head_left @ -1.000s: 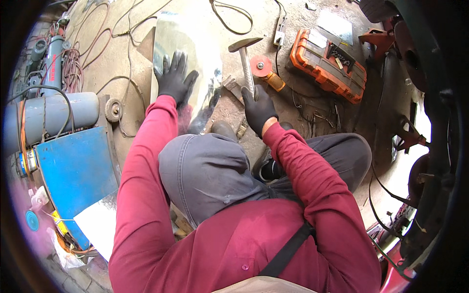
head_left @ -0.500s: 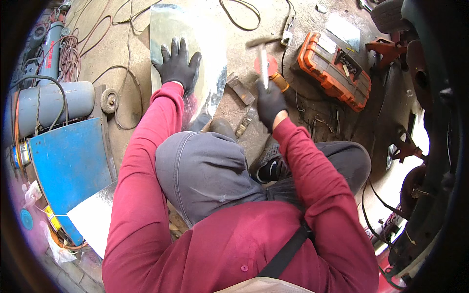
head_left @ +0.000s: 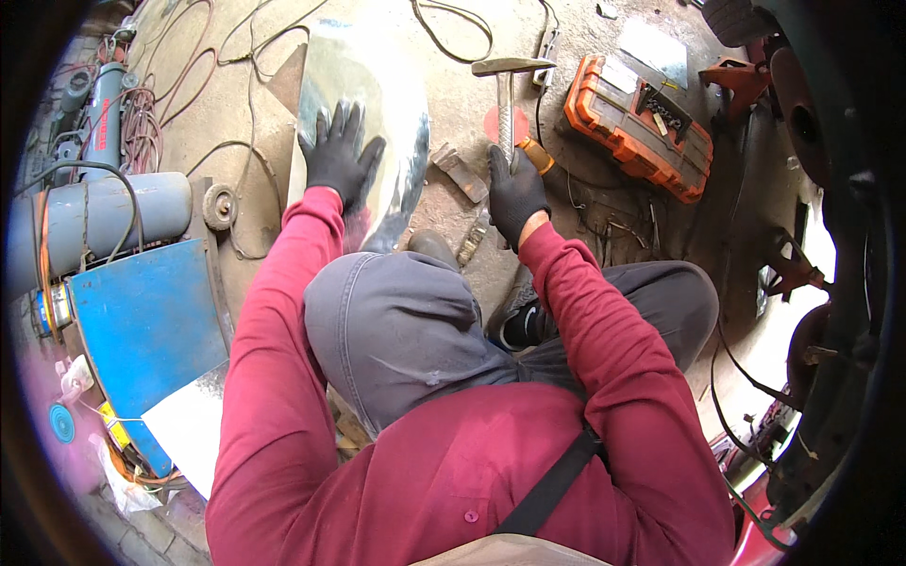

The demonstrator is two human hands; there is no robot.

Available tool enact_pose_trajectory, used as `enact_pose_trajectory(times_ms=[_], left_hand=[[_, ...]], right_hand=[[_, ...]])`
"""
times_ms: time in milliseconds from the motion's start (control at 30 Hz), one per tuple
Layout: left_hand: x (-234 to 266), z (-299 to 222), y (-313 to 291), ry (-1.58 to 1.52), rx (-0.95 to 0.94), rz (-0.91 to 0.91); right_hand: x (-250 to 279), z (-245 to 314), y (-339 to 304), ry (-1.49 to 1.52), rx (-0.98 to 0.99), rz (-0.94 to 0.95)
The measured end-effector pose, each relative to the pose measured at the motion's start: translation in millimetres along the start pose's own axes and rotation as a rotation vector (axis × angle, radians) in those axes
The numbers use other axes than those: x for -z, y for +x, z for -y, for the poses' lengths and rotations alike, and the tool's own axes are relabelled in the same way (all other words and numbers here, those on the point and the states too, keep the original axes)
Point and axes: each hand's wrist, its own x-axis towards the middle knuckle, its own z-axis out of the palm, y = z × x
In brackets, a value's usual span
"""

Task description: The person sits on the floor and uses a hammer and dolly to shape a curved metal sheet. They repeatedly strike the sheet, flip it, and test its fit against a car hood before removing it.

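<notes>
My left hand (head_left: 342,158) wears a dark glove and lies with fingers spread on a shiny, bent metal sheet (head_left: 389,108). The sheet stretches away from my knee, in front of me on the left. In my right hand (head_left: 517,196), also gloved, is a hammer (head_left: 506,99), gripped by its pale handle with the head pointing away from me. The hammer is off to the right of the sheet, apart from it. Between sheet and hammer hand, a flat metal block (head_left: 460,175) rests on the floor by my shoe.
An orange and dark toolbox (head_left: 642,132) stands at the far right. Behind the hammer lies a power tool (head_left: 538,157) with a red disc (head_left: 492,124). Cables (head_left: 453,8) cross the floor. To the left are a grey cylinder (head_left: 142,209) and a blue panel (head_left: 146,302).
My left hand has slid slightly toward me on the sheet, its fingers still spread. The hammer in my right hand has turned, its head now showing side-on. The whole view has shifted a little.
</notes>
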Motion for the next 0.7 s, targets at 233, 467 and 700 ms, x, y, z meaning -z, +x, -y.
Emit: enact_pose_trajectory(times_ms=[233,467,700], left_hand=[[0,7,-7,-0.181,-0.088,-0.050],[-4,-15,18,0.027,-0.024,-0.078],[1,-18,18,0.048,-0.005,-0.049]], right_hand=[[-19,-19,-13,-0.083,0.041,0.046],[-27,-27,-12,-0.119,0.056,0.151],[10,45,-8,0.161,0.265,-0.206]])
